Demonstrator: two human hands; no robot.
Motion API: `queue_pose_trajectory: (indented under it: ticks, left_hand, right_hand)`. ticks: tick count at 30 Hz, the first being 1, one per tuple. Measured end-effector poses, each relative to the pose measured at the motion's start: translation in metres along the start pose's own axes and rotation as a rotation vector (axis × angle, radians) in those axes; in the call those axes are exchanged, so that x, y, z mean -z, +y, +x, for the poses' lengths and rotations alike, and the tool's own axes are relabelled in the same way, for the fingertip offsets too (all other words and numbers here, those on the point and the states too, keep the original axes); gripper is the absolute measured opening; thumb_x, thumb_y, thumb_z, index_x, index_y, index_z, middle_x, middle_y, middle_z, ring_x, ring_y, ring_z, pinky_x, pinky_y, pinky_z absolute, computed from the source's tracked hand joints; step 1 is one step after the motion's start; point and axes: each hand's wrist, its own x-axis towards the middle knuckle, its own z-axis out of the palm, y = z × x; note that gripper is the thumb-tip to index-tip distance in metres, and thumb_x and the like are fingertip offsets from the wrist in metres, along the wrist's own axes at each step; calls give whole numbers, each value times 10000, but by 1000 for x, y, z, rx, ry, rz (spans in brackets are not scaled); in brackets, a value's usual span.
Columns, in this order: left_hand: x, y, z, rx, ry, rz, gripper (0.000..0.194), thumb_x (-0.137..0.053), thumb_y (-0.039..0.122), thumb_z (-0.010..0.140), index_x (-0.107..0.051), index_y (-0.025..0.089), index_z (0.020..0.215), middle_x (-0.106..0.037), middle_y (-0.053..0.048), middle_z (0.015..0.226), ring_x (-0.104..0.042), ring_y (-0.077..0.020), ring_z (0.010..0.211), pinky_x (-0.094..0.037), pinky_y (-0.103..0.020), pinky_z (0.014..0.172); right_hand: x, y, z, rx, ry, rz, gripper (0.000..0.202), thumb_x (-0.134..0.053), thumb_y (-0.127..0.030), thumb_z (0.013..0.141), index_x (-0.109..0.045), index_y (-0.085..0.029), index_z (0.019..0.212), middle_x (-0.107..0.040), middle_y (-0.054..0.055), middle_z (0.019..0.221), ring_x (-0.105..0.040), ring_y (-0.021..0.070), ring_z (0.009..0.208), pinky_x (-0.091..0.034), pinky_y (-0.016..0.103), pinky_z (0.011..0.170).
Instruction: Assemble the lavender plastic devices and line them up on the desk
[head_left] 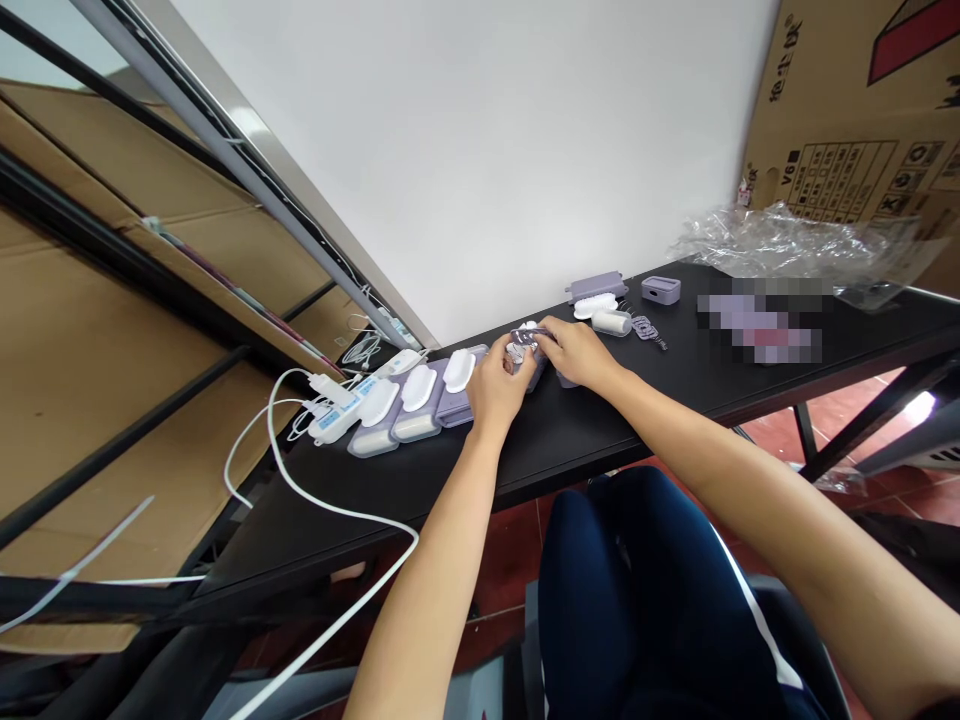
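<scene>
Both hands meet over the black table (420,475). My left hand (499,385) has its fingers closed on a small clear and white part (523,345). From the right, my right hand (574,350) pinches the same part's far side. Beneath it, partly hidden by the fingers, lies a purple case. Three purple cases with white oval pieces, one of them a white oval piece (418,388), stand in a row left of my left hand. Beyond my right hand lie a white roll (612,322), another white oval piece (595,306) and a purple linked part (644,327).
A power strip (337,415) with white cables sits at the left. At the back are a long purple piece (598,287) and a purple box (661,290). Crumpled clear plastic (780,245) lies by a cardboard box (862,130); a blurred patch covers items at the right.
</scene>
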Motion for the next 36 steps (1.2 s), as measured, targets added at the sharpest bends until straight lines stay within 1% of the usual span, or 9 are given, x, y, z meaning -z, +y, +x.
queue_pose_trajectory:
  ticks: [6,10,14,18,20,23,27,31,36]
  left_hand:
    - [-1,-2,2,-4,-13,11,374,-642,411,908,-702,266,1247,-648,1,806,-604,-170,787,-357,-280,662]
    - [0,-3,2,-35,13,9,360,-625,420,930,-696,257,1243,-647,-16,844,-610,-182,835,-376,-278,694]
    - [0,-4,0,-110,3,35,326,-613,445,948,-720,250,1187,-659,-46,916,-624,-203,896,-413,-286,750]
    - [-2,-8,1,-207,30,72,326,-622,403,949,-712,232,1212,-694,-74,1000,-628,-241,1008,-445,-343,931]
    - [-2,-11,3,-227,95,76,354,-618,370,950,-680,224,1267,-704,-95,1140,-605,-261,1134,-412,-378,1054]
    - [-5,-16,7,-229,144,35,418,-603,345,952,-617,204,1344,-649,-122,1337,-547,-262,1289,-363,-384,1153]
    - [-11,-22,7,-190,-40,16,604,-649,389,914,-503,203,1469,-553,-149,1485,-488,-297,1400,-353,-418,1184]
    - [-13,-18,4,2,-266,105,865,-688,472,869,-307,231,1607,-530,-204,1502,-532,-382,1367,-422,-502,1111]
    - [-9,-12,2,38,-282,126,948,-698,443,848,-220,246,1642,-575,-203,1454,-554,-392,1345,-454,-506,1071]
  right_hand:
    - [-1,6,0,69,-67,206,300,-477,-189,973,-683,-199,1191,-769,47,1039,-689,195,930,-454,274,837]
    - [-4,9,2,28,-60,395,387,-566,-222,906,-671,-218,1279,-758,31,1116,-681,191,998,-476,303,924]
    - [-8,11,5,-61,-5,585,306,-579,-434,955,-682,-229,1159,-749,4,964,-684,166,904,-520,295,875]
    - [-8,12,10,-85,34,751,284,-663,-420,902,-653,-212,1096,-723,-12,867,-665,139,777,-537,269,785]
    - [-4,13,13,-131,110,825,281,-688,-394,880,-654,-193,1073,-719,-4,862,-652,130,740,-531,256,739]
    - [7,17,17,-294,342,867,265,-659,-379,895,-656,-180,1069,-715,4,874,-643,115,713,-513,235,694]
    - [19,28,20,-496,624,934,220,-592,-374,935,-640,-182,1031,-699,9,884,-634,95,692,-487,204,650]
    - [23,41,23,-576,728,969,212,-571,-386,933,-626,-188,982,-693,9,868,-639,97,689,-461,185,600]
    - [28,64,27,-590,806,856,247,-597,-402,899,-654,-187,1007,-710,4,843,-644,111,669,-478,195,597]
